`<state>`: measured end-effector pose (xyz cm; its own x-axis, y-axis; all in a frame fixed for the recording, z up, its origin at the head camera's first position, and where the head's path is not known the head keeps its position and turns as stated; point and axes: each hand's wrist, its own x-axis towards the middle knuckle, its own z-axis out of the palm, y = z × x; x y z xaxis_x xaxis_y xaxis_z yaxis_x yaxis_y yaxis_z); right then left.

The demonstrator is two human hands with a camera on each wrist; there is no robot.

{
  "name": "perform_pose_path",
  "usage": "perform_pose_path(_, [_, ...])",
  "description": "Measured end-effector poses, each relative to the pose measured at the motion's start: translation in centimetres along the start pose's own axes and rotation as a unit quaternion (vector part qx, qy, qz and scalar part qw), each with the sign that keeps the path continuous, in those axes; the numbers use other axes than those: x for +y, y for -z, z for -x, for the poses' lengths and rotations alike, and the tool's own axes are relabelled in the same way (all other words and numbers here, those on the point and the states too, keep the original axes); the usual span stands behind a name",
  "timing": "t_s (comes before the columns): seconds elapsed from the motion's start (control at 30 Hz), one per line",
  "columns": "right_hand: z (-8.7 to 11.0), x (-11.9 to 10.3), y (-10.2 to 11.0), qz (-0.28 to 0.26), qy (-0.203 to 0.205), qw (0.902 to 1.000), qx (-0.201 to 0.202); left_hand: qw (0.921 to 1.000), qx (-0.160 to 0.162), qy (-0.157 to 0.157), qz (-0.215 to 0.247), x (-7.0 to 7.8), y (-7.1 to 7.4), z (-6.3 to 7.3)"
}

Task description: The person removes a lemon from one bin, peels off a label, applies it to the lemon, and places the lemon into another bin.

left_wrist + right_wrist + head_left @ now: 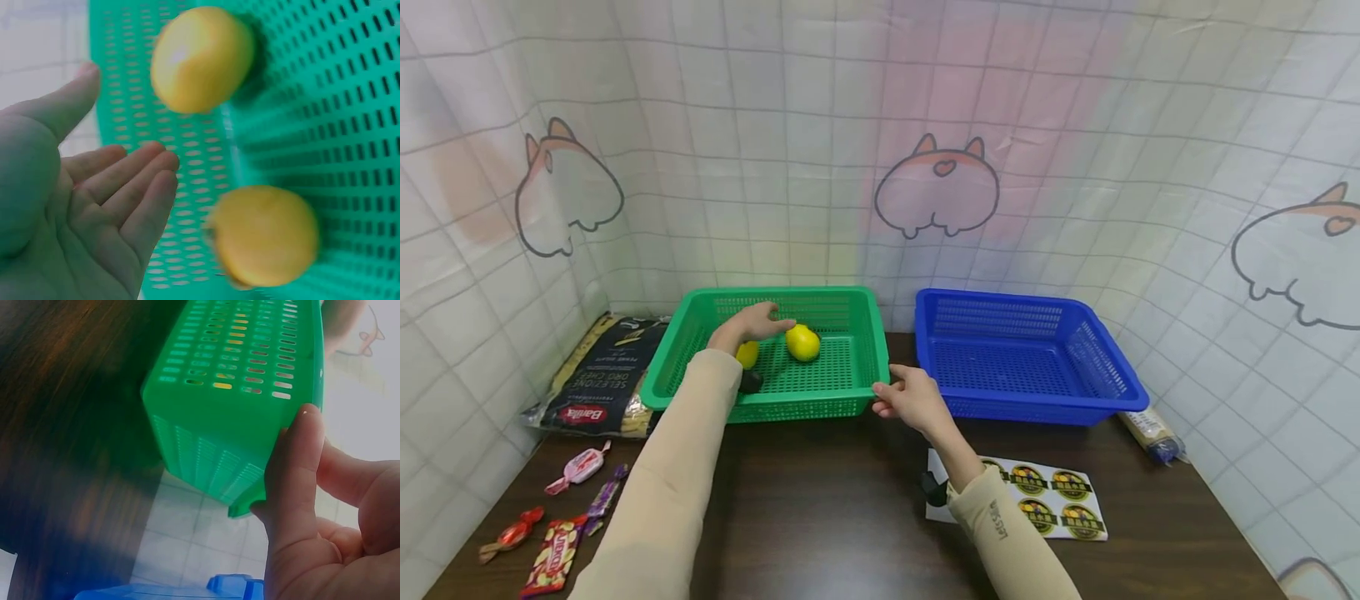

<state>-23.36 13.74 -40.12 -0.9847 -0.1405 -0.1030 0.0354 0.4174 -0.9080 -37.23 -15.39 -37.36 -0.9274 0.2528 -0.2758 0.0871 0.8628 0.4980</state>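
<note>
Two yellow lemons lie in the green basket (808, 397), one lemon (802, 343) near its middle and the other lemon (747, 354) partly hidden behind my left wrist. My left hand (752, 322) reaches in over them, fingers spread and holding nothing. In the left wrist view its palm (94, 206) faces up beside the upper lemon (203, 59) and the lower lemon (265, 236), apart from both. At the basket's front right corner, my right hand (913, 398) grips the rim between thumb and fingers. The right wrist view shows its fingers (297, 469) at the rim.
A blue basket (1030, 407) stands to the right. Below it lies a sheet of round stickers (1037, 500), partly under my right forearm. A bag of pasta (602, 375) leans at the left, with several wrapped candies (553, 558) in front. A packet (1153, 435) lies at far right.
</note>
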Motion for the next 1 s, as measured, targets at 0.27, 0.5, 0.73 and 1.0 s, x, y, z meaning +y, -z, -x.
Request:
perform_pose_path(0.27, [-0.2, 0.2, 0.7, -0.006, 0.002, 1.0, 0.0, 0.9893, 0.072, -0.124, 0.025, 3.8, 1.6, 1.8])
perform_pose_path(0.5, [-0.3, 0.6, 1.0, -0.017, 0.007, 0.9998, 0.007, 0.96, 0.144, -0.237, 0.04, 8.8, 1.5, 5.1])
perform_pose_path(0.73, [-0.2, 0.9, 1.0, -0.005, 0.031, 0.9989, 0.034, 0.9346, 0.203, -0.292, 0.013, 11.6, 0.5, 8.4])
perform_pose_path(1.0, [0.3, 1.2, 1.1, 0.078, 0.066, 0.9903, 0.094, 0.9264, 0.225, -0.301, -0.021, 12.5, -1.5, 10.4])
